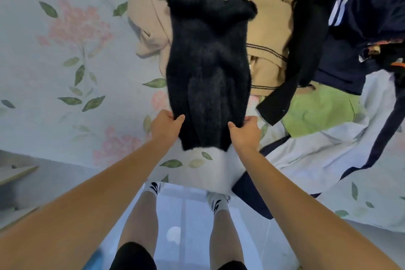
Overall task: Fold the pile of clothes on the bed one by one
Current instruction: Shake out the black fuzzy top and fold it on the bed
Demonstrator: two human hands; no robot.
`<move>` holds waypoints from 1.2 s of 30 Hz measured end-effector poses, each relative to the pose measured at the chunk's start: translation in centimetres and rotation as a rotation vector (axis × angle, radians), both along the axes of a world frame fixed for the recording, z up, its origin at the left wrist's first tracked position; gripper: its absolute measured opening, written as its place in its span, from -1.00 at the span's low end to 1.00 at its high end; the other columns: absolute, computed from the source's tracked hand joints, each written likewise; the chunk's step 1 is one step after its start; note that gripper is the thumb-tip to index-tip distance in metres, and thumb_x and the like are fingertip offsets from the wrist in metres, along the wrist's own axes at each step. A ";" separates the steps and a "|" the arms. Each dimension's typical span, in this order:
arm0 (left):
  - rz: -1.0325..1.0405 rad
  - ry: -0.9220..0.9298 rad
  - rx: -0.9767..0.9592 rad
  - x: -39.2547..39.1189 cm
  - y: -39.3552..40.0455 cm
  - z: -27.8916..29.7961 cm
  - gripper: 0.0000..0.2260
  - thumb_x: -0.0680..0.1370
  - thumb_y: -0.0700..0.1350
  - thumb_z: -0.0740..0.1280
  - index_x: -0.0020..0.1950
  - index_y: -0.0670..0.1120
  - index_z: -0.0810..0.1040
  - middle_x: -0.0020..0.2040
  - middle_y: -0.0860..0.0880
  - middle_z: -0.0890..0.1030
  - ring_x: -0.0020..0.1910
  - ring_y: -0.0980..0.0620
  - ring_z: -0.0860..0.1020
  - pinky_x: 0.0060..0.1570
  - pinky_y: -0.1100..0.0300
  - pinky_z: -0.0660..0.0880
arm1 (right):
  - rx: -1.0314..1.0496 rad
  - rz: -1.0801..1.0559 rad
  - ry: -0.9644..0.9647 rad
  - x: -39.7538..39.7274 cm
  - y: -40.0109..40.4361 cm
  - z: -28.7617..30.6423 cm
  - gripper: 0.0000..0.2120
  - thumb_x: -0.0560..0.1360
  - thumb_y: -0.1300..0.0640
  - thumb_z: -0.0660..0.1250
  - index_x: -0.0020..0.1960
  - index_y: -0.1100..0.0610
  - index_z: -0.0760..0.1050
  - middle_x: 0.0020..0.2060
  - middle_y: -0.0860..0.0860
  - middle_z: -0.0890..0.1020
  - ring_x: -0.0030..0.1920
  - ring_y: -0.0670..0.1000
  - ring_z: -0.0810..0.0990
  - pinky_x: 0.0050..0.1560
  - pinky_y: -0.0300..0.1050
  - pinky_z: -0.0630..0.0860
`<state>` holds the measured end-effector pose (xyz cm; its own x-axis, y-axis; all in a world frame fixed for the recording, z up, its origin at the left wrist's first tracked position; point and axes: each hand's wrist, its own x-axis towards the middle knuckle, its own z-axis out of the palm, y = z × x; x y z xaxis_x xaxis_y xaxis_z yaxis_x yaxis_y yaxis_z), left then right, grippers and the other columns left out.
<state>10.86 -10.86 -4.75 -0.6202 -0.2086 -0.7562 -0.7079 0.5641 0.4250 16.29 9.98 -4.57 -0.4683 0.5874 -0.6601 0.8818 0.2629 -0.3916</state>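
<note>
Fuzzy black sweater (208, 68) lying lengthwise on floral bedsheet (65, 50), pile (317, 39) at 2 o'clock. You're pinching near hem — left hand (167, 126) gripping 7 o'clock corner, right hand (244, 131) gripping 5 o'clock corner. Likely next — carrying hem toward 12 o'clock, corners level.

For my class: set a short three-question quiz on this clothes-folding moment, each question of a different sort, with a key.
1. True or false: both hands grip the near edge of the black fuzzy sweater.
2. Multiple choice: which lies directly right of the sweater? A) beige knit with dark stripes B) red towel C) grey jeans
3. Fill in: the bed sheet is printed with pink ____ and green leaves.

Key
1. True: the left hand and right hand each pinch a corner.
2. A, the beige knit.
3. flowers
</note>
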 end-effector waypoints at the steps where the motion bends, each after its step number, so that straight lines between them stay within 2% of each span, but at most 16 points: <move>1: -0.020 -0.013 0.024 0.1 0.3 -0.1 -0.78 0.63 0.01 0.40 0.03 -0.13 0.48 -0.18 0.01 0.54 -0.12 -0.04 0.53 -0.25 0.14 0.39 | -0.035 -0.032 -0.011 -0.2 -0.1 -0.2 -0.64 0.56 0.03 0.46 0.24 0.17 0.43 0.01 0.04 0.60 -0.01 0.07 0.56 -0.02 -0.04 0.49; 3: -0.033 -0.048 0.077 0.3 0.6 -0.3 -0.76 0.60 -0.01 0.44 0.09 -0.13 0.51 -0.09 -0.01 0.58 -0.08 -0.03 0.56 -0.22 0.16 0.45 | -0.110 -0.069 -0.016 -0.5 0.1 -0.8 -0.67 0.56 0.02 0.48 0.22 0.16 0.52 0.04 0.04 0.65 0.04 0.09 0.62 0.08 0.03 0.60; 5: -0.040 -0.076 0.133 0.5 0.5 -0.5 -0.73 0.61 -0.07 0.44 0.24 -0.16 0.54 0.09 -0.04 0.63 0.08 -0.07 0.59 0.00 0.10 0.53 | -0.177 -0.082 0.011 -0.4 0.7 -1.0 -0.73 0.59 0.05 0.45 0.22 0.16 0.59 0.08 0.06 0.68 0.09 0.10 0.64 0.19 0.06 0.61; 8: -0.051 -0.032 0.158 1.0 -0.3 0.0 -0.73 0.69 -0.13 0.29 0.39 -0.14 0.49 0.22 -0.02 0.59 0.18 -0.05 0.54 0.14 0.06 0.47 | -0.208 -0.073 0.118 0.4 1.7 -0.5 -0.79 0.66 0.10 0.35 0.25 0.14 0.57 0.10 0.02 0.67 0.13 0.07 0.62 0.26 0.04 0.57; 11: -0.034 0.110 0.117 1.8 -1.4 1.0 -0.78 0.72 -0.15 0.21 0.36 -0.14 0.42 0.15 -0.03 0.54 0.14 -0.06 0.52 0.09 0.06 0.45 | -0.143 -0.037 0.198 1.8 2.7 0.5 -0.78 0.70 0.11 0.28 0.31 0.14 0.53 0.12 0.00 0.64 0.15 0.04 0.59 0.26 0.01 0.53; 14: -0.038 0.245 0.075 3.3 -2.7 2.3 -0.90 0.73 -0.14 0.19 0.21 -0.13 0.40 0.02 -0.05 0.53 -0.05 -0.04 0.52 -0.16 0.16 0.45 | -0.062 -0.013 0.230 3.7 4.0 1.2 -0.71 0.71 0.07 0.26 0.35 0.18 0.51 0.16 0.07 0.64 0.17 0.08 0.60 0.25 0.07 0.54; 17: -0.037 0.292 0.071 5.1 -4.2 2.7 -0.93 0.73 -0.12 0.20 0.16 -0.12 0.40 -0.10 0.04 0.53 -0.16 0.10 0.51 -0.26 0.21 0.41 | -0.048 0.019 0.215 5.6 5.1 1.5 -0.80 0.70 0.09 0.27 0.20 0.20 0.56 0.03 0.07 0.66 0.05 0.08 0.61 0.10 0.01 0.52; 20: -0.047 0.263 0.038 7.1 -5.5 1.9 -0.92 0.71 -0.12 0.24 0.17 -0.10 0.42 -0.11 0.10 0.52 -0.15 0.17 0.50 -0.25 0.27 0.40 | -0.018 0.086 0.121 7.7 5.6 0.7 -0.80 0.68 0.09 0.30 0.06 0.23 0.56 -0.12 0.10 0.62 -0.05 0.18 0.60 -0.06 -0.04 0.44; 22: -0.041 0.226 0.028 8.4 -6.3 1.2 -0.91 0.70 -0.12 0.27 0.14 -0.12 0.42 -0.11 0.06 0.53 -0.15 0.08 0.53 -0.24 0.21 0.45 | -0.024 0.116 0.079 8.8 5.4 0.4 -0.83 0.67 0.12 0.32 0.07 0.24 0.55 -0.13 0.09 0.62 -0.06 0.17 0.60 -0.10 -0.06 0.42; 24: -0.004 0.168 0.051 9.4 -6.7 0.7 -0.88 0.68 -0.14 0.31 0.12 -0.11 0.39 -0.11 -0.06 0.58 -0.14 -0.08 0.58 -0.20 0.04 0.56 | -0.056 0.113 0.064 9.3 4.8 0.3 -0.91 0.66 0.17 0.34 0.13 0.17 0.48 -0.11 0.05 0.61 -0.10 0.12 0.59 -0.15 -0.12 0.47; 25: 0.023 0.141 0.066 9.8 -6.9 0.4 -0.86 0.66 -0.16 0.33 0.11 -0.11 0.37 -0.12 -0.11 0.60 -0.16 -0.12 0.59 -0.18 0.01 0.57 | -0.080 0.093 0.073 9.6 4.4 0.3 -0.85 0.65 0.20 0.35 0.16 0.10 0.42 -0.11 0.04 0.61 -0.14 0.12 0.60 -0.17 -0.13 0.52; 28: 0.054 0.077 0.087 10.4 -6.9 0.3 -0.78 0.62 -0.21 0.39 0.07 -0.12 0.33 -0.22 -0.16 0.52 -0.23 -0.11 0.51 -0.18 0.03 0.51 | -0.109 0.046 0.104 10.5 3.4 0.3 -0.61 0.58 0.24 0.42 0.21 -0.02 0.26 -0.12 0.07 0.61 -0.17 0.15 0.65 -0.09 0.06 0.62; 30: 0.040 0.041 0.157 10.4 -6.9 0.5 -0.75 0.60 -0.23 0.41 0.04 -0.06 0.33 -0.18 -0.20 0.57 -0.21 -0.16 0.56 -0.14 -0.07 0.56 | -0.119 0.077 0.122 11.0 3.0 0.6 -0.58 0.56 0.27 0.44 0.18 0.02 0.24 -0.11 0.06 0.61 -0.23 0.04 0.62 -0.15 -0.09 0.57; 31: 0.023 0.023 0.207 10.4 -6.8 0.6 -0.74 0.60 -0.26 0.41 0.02 -0.02 0.35 -0.13 -0.21 0.61 -0.18 -0.17 0.59 -0.12 -0.11 0.59 | -0.125 0.111 0.126 11.3 2.9 0.8 -0.60 0.55 0.29 0.45 0.14 0.03 0.25 -0.12 0.03 0.60 -0.30 -0.04 0.56 -0.20 -0.19 0.53; 33: -0.027 -0.017 0.275 10.4 -6.7 1.2 -0.75 0.58 -0.33 0.39 0.04 -0.01 0.42 -0.04 -0.18 0.61 -0.15 -0.12 0.59 -0.14 -0.05 0.62 | -0.123 0.195 0.109 11.8 2.7 0.8 -0.67 0.53 0.32 0.44 0.07 0.06 0.32 -0.18 0.00 0.59 -0.35 -0.10 0.47 -0.26 -0.24 0.47; 36: -0.114 -0.016 0.284 10.2 -6.5 1.8 -0.78 0.58 -0.36 0.39 0.07 -0.05 0.55 -0.14 -0.09 0.56 -0.26 -0.03 0.53 -0.23 0.11 0.60 | -0.102 0.262 0.111 12.2 2.6 0.7 -0.75 0.53 0.37 0.43 -0.02 0.04 0.51 -0.13 -0.05 0.62 -0.19 -0.08 0.55 -0.08 -0.15 0.50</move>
